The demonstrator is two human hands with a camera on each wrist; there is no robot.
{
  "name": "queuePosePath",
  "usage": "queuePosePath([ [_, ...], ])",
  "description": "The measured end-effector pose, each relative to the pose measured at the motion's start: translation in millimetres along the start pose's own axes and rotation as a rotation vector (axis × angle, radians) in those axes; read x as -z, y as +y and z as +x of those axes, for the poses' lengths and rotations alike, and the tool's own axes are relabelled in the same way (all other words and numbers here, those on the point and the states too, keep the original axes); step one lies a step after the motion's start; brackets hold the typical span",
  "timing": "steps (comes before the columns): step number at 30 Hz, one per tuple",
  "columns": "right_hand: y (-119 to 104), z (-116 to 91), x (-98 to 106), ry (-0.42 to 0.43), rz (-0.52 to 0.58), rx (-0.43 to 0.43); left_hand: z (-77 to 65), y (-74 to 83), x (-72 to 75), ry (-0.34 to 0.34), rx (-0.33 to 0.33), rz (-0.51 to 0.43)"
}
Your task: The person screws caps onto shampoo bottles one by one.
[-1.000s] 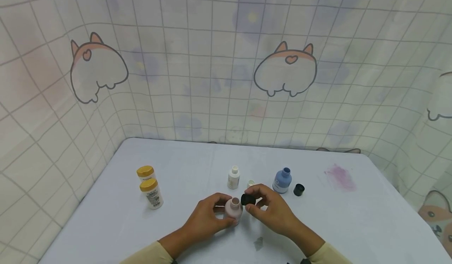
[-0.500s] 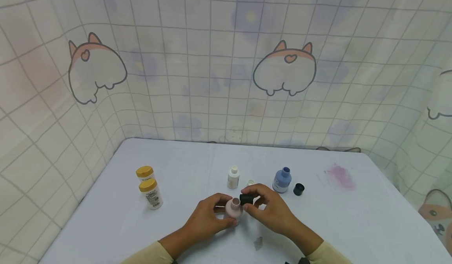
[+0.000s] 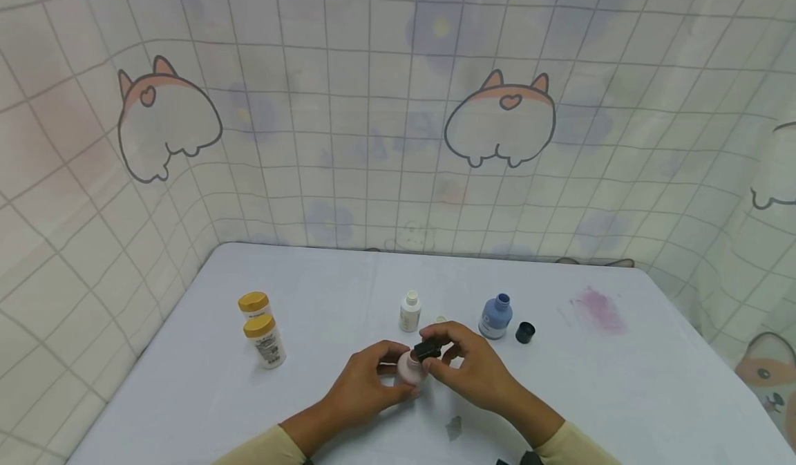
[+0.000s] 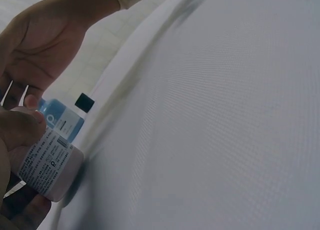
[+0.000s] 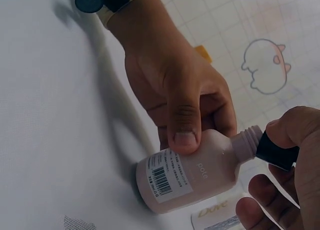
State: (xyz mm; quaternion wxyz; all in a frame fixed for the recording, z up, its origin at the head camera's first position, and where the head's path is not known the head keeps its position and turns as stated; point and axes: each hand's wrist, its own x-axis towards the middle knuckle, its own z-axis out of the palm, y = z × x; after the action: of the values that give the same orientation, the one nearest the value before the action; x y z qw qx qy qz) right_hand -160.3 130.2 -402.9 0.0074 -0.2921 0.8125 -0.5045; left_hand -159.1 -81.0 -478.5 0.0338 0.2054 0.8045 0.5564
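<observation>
My left hand [image 3: 367,385] grips a pale pink bottle [image 5: 200,170] by its sides, thumb across the front above a white barcode label. The bottle stands on the table with its threaded neck bare. Between thumb and fingers, my right hand [image 3: 475,365] pinches a black cap [image 5: 277,152], which is tilted right at the bottle's mouth. From the head view the cap [image 3: 427,349] overlaps the neck. The left wrist view shows the label on the held bottle [image 4: 47,165], with part of the bottle hidden by fingers.
Behind my hands are an uncapped white bottle [image 3: 410,313], a small pale cap [image 3: 441,319], an uncapped blue bottle [image 3: 495,318] and another black cap [image 3: 525,332]. Two yellow-lidded white bottles [image 3: 267,344] stand at left. The white cloth [image 3: 600,311] has a pink stain at right.
My right hand has brought the black cap leftward from beside the neck to over the mouth, tilting it. The left hand and the pink bottle stay in place.
</observation>
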Motion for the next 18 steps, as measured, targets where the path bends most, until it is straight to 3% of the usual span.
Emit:
queuePosePath([
  [6,-2.0,1.1,-1.7,-0.005,0.007,0.016,1.1,-1.5,-0.7,-0.006,0.001,0.012],
  [18,-9.8,3.3,-3.4,-0.025,-0.001,-0.031,1.1,0.3,-1.4,-0.01,-0.004,0.015],
])
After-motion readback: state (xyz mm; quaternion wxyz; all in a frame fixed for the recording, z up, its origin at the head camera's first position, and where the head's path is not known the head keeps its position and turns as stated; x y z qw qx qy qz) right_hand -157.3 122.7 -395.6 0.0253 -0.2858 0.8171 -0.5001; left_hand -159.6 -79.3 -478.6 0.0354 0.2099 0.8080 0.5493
